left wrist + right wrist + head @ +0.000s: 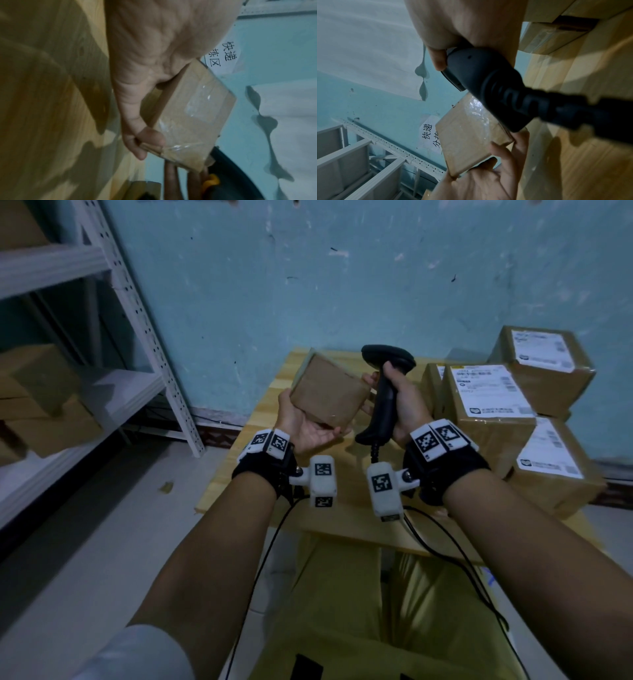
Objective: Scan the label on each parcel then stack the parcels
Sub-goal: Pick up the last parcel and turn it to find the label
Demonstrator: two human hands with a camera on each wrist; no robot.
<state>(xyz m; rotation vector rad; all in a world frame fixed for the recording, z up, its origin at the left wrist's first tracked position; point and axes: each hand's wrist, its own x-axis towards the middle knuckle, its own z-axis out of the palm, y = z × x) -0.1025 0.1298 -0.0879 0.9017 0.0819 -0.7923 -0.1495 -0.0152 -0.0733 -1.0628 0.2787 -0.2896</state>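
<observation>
My left hand (pixel 310 424) holds a small brown cardboard parcel (pixel 328 390) above the wooden table (pixel 263 419), palm up with fingers round its edges. The face towards me is plain cardboard with clear tape; no label shows. The same parcel (pixel 192 116) fills the left wrist view, and appears as the parcel (pixel 467 136) in the right wrist view. My right hand (pixel 399 402) grips the handle of a black handheld barcode scanner (pixel 385 386), its head level with the parcel's right side. The scanner (pixel 488 81) is close to the parcel.
Several taped parcels with white labels (pixel 486 392) are piled at the table's right side, one (pixel 544 364) on top and one (pixel 551 467) nearer. A white metal shelving rack (pixel 137 313) with boxes stands at the left. The scanner cable (pixel 455 559) trails down over my lap.
</observation>
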